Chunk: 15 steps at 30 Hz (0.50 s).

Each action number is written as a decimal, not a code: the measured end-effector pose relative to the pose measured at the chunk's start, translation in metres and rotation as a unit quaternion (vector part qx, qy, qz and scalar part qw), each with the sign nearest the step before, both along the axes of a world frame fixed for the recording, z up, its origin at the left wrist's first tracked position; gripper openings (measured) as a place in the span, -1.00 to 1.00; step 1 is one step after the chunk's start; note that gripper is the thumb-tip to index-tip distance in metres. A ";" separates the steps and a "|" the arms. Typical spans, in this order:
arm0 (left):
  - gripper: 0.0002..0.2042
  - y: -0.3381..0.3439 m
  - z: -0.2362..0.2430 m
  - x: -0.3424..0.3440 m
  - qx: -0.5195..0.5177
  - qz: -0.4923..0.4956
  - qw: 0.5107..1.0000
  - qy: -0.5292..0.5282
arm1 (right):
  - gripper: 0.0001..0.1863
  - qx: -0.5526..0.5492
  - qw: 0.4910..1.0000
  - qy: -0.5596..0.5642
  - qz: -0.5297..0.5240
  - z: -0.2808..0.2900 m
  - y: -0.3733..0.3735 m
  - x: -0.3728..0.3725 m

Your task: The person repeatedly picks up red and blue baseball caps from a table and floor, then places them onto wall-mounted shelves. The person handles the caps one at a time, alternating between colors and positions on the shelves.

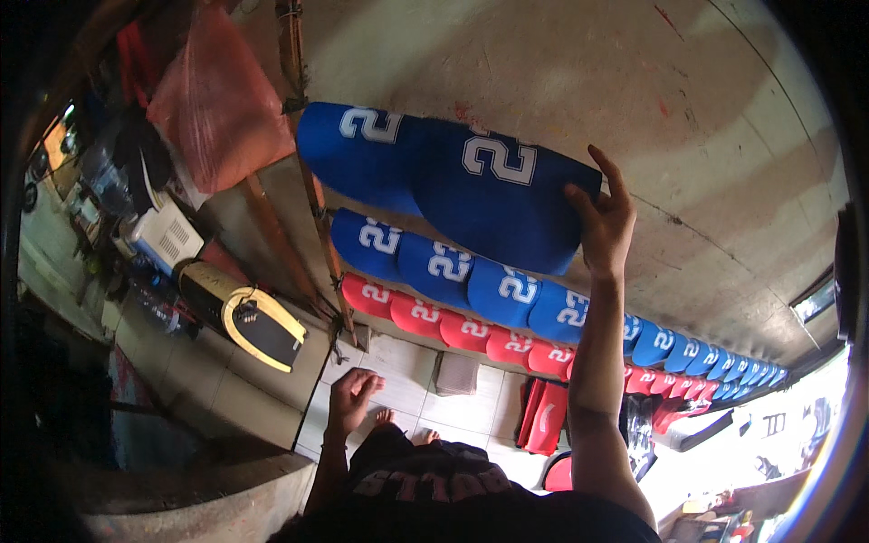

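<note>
My right hand (pixel 608 217) is raised at the upper right, with the right end of a blue fabric panel (pixel 502 213) pinched between thumb and fingers. This panel has a rounded lower edge and white printed digits. It overlaps another blue panel (pixel 362 163) on its left, along the top of the wall row. Low on the left, my left hand (pixel 353 398) hangs above the tiled floor, away from the panels. Its fingers are loosely bent and slightly apart, and nothing shows in them.
Below run a row of blue panels (pixel 444 264) and a row of red panels (pixel 466 330), stretching far right. A wooden post (pixel 319 204) stands at their left end. A pink plastic bag (pixel 222 109) hangs upper left. Red folded fabric (pixel 545 416) and a grey stack (pixel 456 373) lie below.
</note>
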<state>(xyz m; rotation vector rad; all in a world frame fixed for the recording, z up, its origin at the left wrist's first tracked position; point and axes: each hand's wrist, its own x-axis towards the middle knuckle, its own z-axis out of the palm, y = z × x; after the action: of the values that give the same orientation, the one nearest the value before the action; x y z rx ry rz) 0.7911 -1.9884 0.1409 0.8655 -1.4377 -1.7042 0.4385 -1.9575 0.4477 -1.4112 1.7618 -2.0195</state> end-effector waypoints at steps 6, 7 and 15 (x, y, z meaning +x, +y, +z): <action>-0.86 -0.049 -0.002 -0.009 -0.068 -0.120 0.986 -0.095 | -0.35 0.036 0.999 0.009 -0.014 -0.018 -0.019 -0.020; -0.86 -0.057 -0.001 -0.014 -0.068 -0.132 0.984 -0.099 | -0.32 0.033 0.999 0.011 -0.006 -0.021 -0.016 -0.023; -0.85 -0.089 -0.038 -0.078 -0.010 -0.279 0.948 -0.153 | -0.36 -0.044 0.984 -0.062 -0.160 -0.121 0.095 -0.035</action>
<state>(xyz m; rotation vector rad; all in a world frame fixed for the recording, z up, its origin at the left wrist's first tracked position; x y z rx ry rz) 0.7133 -2.0775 0.1026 0.7802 -2.0558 -2.0149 0.4037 -1.8625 0.3267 -1.0489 1.9706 -2.3111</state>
